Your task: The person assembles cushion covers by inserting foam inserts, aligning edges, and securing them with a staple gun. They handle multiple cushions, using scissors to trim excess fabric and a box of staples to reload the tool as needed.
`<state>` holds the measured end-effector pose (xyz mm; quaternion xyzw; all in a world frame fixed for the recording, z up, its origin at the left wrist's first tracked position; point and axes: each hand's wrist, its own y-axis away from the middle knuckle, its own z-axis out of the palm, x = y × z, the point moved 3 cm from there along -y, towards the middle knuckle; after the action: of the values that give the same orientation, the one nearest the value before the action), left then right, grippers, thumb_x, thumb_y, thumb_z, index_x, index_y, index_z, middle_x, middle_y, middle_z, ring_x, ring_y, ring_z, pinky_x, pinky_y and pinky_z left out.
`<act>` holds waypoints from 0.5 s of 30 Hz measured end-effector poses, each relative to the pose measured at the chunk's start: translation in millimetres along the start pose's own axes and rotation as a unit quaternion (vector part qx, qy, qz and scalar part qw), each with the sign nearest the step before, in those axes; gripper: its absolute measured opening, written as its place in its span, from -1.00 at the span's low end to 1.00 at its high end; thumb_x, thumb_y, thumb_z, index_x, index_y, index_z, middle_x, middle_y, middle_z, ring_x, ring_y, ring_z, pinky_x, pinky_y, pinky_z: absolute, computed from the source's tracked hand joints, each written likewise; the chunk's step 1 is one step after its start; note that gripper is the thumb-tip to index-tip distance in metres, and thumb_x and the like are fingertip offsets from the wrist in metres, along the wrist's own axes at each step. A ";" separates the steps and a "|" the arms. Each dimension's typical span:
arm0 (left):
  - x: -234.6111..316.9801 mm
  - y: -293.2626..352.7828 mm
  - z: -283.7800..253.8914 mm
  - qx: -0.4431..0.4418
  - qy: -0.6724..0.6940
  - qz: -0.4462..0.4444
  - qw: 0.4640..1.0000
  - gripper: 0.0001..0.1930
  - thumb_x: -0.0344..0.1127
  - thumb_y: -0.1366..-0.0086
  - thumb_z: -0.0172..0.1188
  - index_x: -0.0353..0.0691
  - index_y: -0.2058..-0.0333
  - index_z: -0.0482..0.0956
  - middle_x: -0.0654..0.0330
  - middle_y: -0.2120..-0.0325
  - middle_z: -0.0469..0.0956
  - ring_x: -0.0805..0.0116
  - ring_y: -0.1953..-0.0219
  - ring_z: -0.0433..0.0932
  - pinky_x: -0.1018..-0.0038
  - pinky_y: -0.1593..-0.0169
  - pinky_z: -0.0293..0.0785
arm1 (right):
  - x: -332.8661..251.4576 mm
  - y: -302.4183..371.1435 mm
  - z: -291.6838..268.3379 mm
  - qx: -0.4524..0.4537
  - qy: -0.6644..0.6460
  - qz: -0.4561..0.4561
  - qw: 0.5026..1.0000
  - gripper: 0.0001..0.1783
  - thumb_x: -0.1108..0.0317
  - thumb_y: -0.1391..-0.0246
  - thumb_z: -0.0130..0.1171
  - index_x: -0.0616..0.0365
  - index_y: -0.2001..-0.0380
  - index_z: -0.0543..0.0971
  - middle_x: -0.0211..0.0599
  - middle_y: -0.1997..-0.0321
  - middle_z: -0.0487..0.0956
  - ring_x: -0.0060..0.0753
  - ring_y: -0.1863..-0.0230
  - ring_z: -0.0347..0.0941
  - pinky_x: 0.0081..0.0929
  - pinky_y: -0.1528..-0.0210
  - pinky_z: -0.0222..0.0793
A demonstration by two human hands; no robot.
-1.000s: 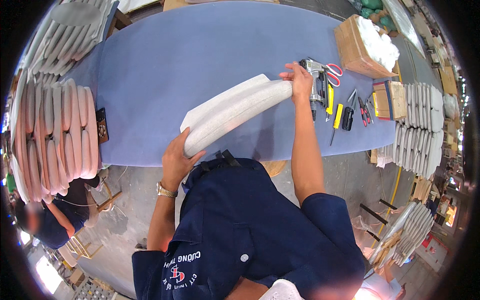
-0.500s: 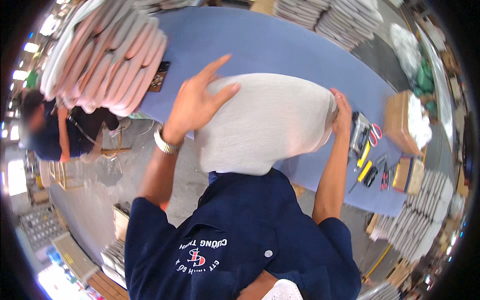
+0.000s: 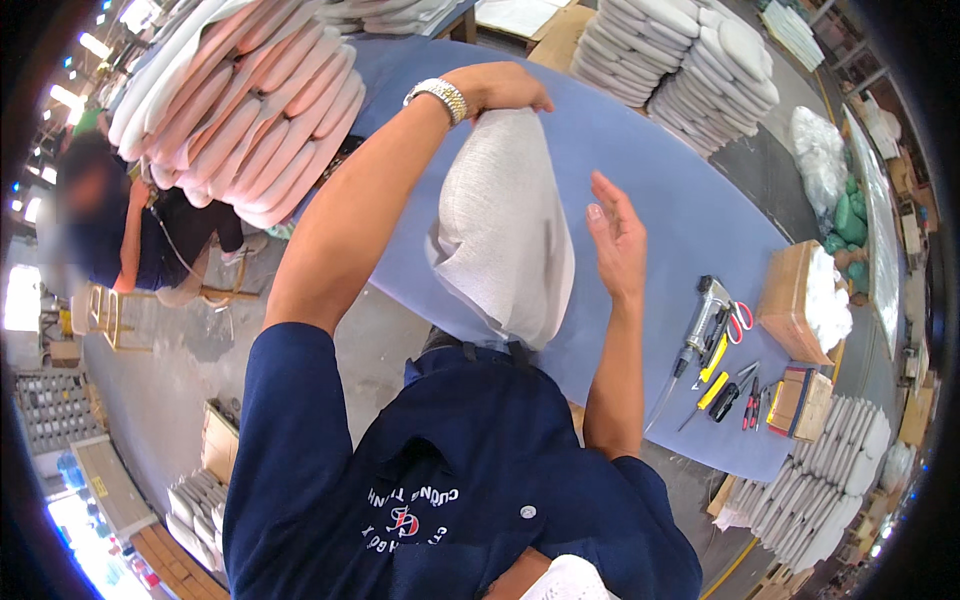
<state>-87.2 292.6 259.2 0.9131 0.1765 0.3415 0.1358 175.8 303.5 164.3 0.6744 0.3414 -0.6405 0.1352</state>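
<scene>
A light grey fabric-covered seat cushion (image 3: 505, 225) is tipped up over the blue table (image 3: 680, 220), its lower end close to my shirt. My left hand (image 3: 500, 88), a metal-banded watch at its wrist, is closed over the cushion's far top end. The fingertips curl over the edge there. To the right of the cushion, my right hand (image 3: 620, 245) is off it, with its fingers stretched out and nothing in them. The cushion's underside is mostly hidden.
On the table's right lie an air staple gun (image 3: 705, 315), red-handled scissors (image 3: 741, 320), a yellow-handled screwdriver (image 3: 712, 392) and pliers (image 3: 751, 405). Beyond is a cardboard box (image 3: 785, 300) with white stuffing. Cushion stacks (image 3: 250, 110) rise at left. Another person (image 3: 110, 220) sits beyond them.
The cushion has gone from lying broad and flat to tipped up on end. My left hand has moved far and right onto its end; my right hand has let go.
</scene>
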 end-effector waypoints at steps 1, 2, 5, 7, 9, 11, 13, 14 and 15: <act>-1.9 -7.5 -1.9 -0.004 -0.007 -0.012 1.000 -0.49 -0.17 -0.21 0.06 -0.03 -0.14 0.64 0.04 -0.06 0.61 0.12 -0.12 0.54 0.36 -0.23 0.37 | -33.1 -1.3 -0.4 -0.004 -0.018 -0.051 0.999 -0.40 0.16 -0.24 0.26 0.22 -0.26 0.46 -0.04 -0.36 0.45 -0.10 -0.40 0.33 -0.16 -0.37 0.26; -7.2 -16.8 -3.0 -0.001 -0.014 -0.025 1.000 -0.49 -0.18 -0.21 0.07 0.01 -0.14 0.64 0.08 -0.09 0.60 0.17 -0.02 0.58 0.28 -0.09 0.50 | -57.8 -1.2 1.2 -0.013 -0.037 -0.102 0.994 -0.36 0.14 -0.20 0.30 0.21 -0.26 0.46 -0.05 -0.36 0.44 -0.10 -0.40 0.32 -0.15 -0.38 0.24; -0.2 -13.8 -10.1 -0.020 0.060 -0.092 0.994 -0.52 -0.20 -0.22 0.08 0.06 -0.12 0.66 0.12 -0.04 0.61 0.23 0.13 0.62 0.22 0.20 0.60 | -96.2 6.6 13.6 -0.068 0.036 -0.227 0.971 -0.23 0.08 -0.04 0.43 0.17 -0.28 0.45 -0.02 -0.42 0.37 0.00 -0.43 0.29 -0.10 -0.44 0.16; 3.5 -13.0 -11.9 -0.013 0.069 -0.115 0.991 -0.54 -0.17 -0.26 0.09 0.03 -0.13 0.65 0.13 0.00 0.61 0.26 0.23 0.62 0.26 0.34 0.57 | -105.1 22.6 34.7 -0.060 0.071 -0.237 0.967 -0.18 0.08 0.02 0.47 0.13 -0.29 0.45 0.01 -0.44 0.33 0.06 -0.43 0.27 -0.08 -0.45 0.14; 8.2 -13.7 -15.3 -0.007 0.078 -0.134 0.988 -0.56 -0.13 -0.29 0.10 -0.03 -0.12 0.63 0.13 0.07 0.61 0.27 0.32 0.61 0.28 0.43 0.55 | -98.3 30.9 50.6 -0.026 0.096 -0.218 0.971 -0.15 0.14 0.08 0.51 0.11 -0.30 0.44 0.03 -0.44 0.32 0.10 -0.42 0.27 -0.07 -0.43 0.16; 14.3 -17.4 -16.1 -0.006 0.084 -0.147 0.986 -0.55 -0.08 -0.31 0.12 -0.10 -0.12 0.61 0.12 0.16 0.62 0.26 0.39 0.61 0.29 0.45 0.54 | -83.1 28.3 55.2 0.013 0.130 -0.213 0.968 -0.11 0.20 0.15 0.54 0.11 -0.30 0.44 0.03 -0.42 0.34 0.11 -0.40 0.30 -0.09 -0.41 0.22; 17.0 -17.3 -14.7 -0.010 0.100 -0.127 0.987 -0.50 0.02 -0.33 0.14 -0.20 -0.10 0.57 0.16 0.32 0.61 0.29 0.49 0.59 0.29 0.50 0.54 | -72.8 24.4 48.4 0.018 0.145 -0.190 0.971 -0.09 0.27 0.19 0.56 0.11 -0.30 0.43 0.01 -0.37 0.41 0.09 -0.34 0.37 -0.14 -0.35 0.30; 9.2 -19.1 -14.0 -0.001 0.108 -0.116 0.987 -0.49 0.04 -0.33 0.14 -0.21 -0.09 0.57 0.17 0.35 0.61 0.30 0.51 0.58 0.29 0.51 0.54 | -68.0 21.3 40.4 0.000 0.136 -0.169 0.976 -0.09 0.31 0.21 0.55 0.10 -0.29 0.44 0.00 -0.33 0.45 0.07 -0.30 0.42 -0.18 -0.31 0.35; 8.9 -19.9 -13.0 0.003 0.115 -0.102 0.988 -0.49 0.05 -0.33 0.14 -0.22 -0.08 0.58 0.18 0.38 0.60 0.31 0.52 0.57 0.30 0.51 0.54 | -63.8 18.7 30.5 -0.013 0.129 -0.144 0.981 -0.09 0.34 0.22 0.55 0.10 -0.29 0.44 -0.02 -0.30 0.50 0.05 -0.25 0.47 -0.21 -0.27 0.40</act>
<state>-94.3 315.8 266.4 0.8454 0.2843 0.4280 0.1460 167.5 252.7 216.2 0.6935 0.4578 -0.5562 0.0048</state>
